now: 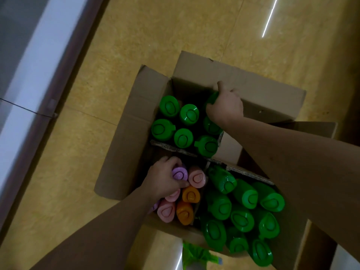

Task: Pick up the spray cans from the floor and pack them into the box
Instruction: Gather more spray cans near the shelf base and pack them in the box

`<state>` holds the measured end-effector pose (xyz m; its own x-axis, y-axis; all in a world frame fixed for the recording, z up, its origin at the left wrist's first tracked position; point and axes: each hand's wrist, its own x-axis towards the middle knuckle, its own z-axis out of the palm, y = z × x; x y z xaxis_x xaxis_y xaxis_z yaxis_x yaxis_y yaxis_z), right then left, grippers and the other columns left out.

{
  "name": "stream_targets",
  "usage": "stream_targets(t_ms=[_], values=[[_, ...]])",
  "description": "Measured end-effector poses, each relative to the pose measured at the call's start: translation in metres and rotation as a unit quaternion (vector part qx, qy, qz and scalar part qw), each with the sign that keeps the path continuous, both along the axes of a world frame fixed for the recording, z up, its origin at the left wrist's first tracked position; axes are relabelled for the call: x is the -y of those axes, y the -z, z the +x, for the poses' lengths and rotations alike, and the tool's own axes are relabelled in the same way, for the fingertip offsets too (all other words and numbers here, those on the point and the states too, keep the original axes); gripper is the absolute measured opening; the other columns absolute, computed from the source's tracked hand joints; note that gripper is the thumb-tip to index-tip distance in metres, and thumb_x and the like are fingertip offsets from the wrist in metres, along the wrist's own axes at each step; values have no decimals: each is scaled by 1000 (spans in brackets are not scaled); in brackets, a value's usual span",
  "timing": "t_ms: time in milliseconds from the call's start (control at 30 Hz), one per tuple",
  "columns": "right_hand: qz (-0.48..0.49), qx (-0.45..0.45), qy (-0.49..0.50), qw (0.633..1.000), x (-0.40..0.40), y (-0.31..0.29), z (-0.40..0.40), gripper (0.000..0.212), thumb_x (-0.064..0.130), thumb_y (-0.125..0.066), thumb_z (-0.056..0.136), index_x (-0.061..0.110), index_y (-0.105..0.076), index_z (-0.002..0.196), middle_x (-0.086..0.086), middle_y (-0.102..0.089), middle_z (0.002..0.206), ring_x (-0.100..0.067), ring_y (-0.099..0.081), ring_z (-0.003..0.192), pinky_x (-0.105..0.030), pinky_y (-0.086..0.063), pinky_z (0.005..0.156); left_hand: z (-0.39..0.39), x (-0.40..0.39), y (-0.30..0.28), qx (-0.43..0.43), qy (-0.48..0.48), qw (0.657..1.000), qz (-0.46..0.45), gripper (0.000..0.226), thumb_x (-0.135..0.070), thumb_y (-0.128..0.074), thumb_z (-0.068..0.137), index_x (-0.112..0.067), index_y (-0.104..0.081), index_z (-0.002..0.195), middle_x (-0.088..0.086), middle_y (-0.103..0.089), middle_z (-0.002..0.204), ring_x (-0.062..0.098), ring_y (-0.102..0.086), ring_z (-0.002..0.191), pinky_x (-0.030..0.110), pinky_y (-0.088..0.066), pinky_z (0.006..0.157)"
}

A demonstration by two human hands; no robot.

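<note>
An open cardboard box (134, 133) stands on the floor, split by cardboard dividers (247, 173) into compartments. My left hand (165, 179) grips a purple-capped spray can (180, 174) in the near left compartment, among pink cans (196, 179) and orange cans (191, 194). My right hand (226, 106) holds a green-capped can (211, 99) in the far compartment, beside several upright green cans (169, 106). The near right compartment is packed with several green cans (243, 219).
The box sits on a yellow-brown tiled floor (155, 36). A white and dark wall base (29, 84) runs along the left. The box's flaps (263, 90) are folded outward. Green plastic wrap (194, 254) lies at the box's near edge.
</note>
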<state>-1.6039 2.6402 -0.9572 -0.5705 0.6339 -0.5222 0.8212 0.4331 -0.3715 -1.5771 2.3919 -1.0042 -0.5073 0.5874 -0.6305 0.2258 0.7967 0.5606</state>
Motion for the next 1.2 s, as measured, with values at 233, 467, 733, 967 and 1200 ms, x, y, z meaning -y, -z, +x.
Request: stream_targets(t_ms=[233, 467, 733, 967, 1200], values=[[36, 3, 14, 999, -2, -10, -9, 36, 9, -61, 92, 10, -58, 128, -13, -63, 113, -31, -61, 103, -42, -56, 87, 3, 4, -10, 3, -25, 1000, 9, 63, -44, -83, 66, -31, -59, 123, -6, -59, 114, 17, -58, 105, 36, -51, 87], [65, 65, -37, 995, 20, -3, -20, 36, 23, -65, 94, 11, -50, 124, -13, -57, 110, -35, -56, 105, -43, -49, 82, -3, 21, -18, -6, -57, 998, 19, 71, -40, -76, 73, -32, -51, 138, -2, -57, 133, 19, -55, 120, 33, -48, 98], [166, 61, -120, 977, 58, -26, -4, 71, 26, -57, 90, 17, -26, 153, -24, -29, 154, -46, -31, 137, -58, -35, 109, -14, 40, -38, -41, -158, 986, 33, 72, -40, -77, 82, -22, -48, 145, -1, -49, 143, 18, -48, 129, 33, -45, 104], [159, 15, -230, 960, 139, -48, 23, 68, 29, -53, 96, 19, -23, 156, -19, -19, 161, -42, -19, 145, -55, -26, 115, -13, 82, -65, -95, -226, 969, 24, 71, -37, -75, 85, -17, -47, 146, 5, -44, 150, 21, -40, 138, 28, -33, 109], [151, 4, -314, 937, 256, -45, 32, 64, 33, -51, 94, 21, -31, 153, -19, -29, 157, -42, -26, 142, -52, -33, 110, 3, 189, -70, -152, -262, 953, -12, 72, -52, -69, 83, -24, -46, 145, -1, -45, 148, 23, -42, 135, 39, -41, 109]])
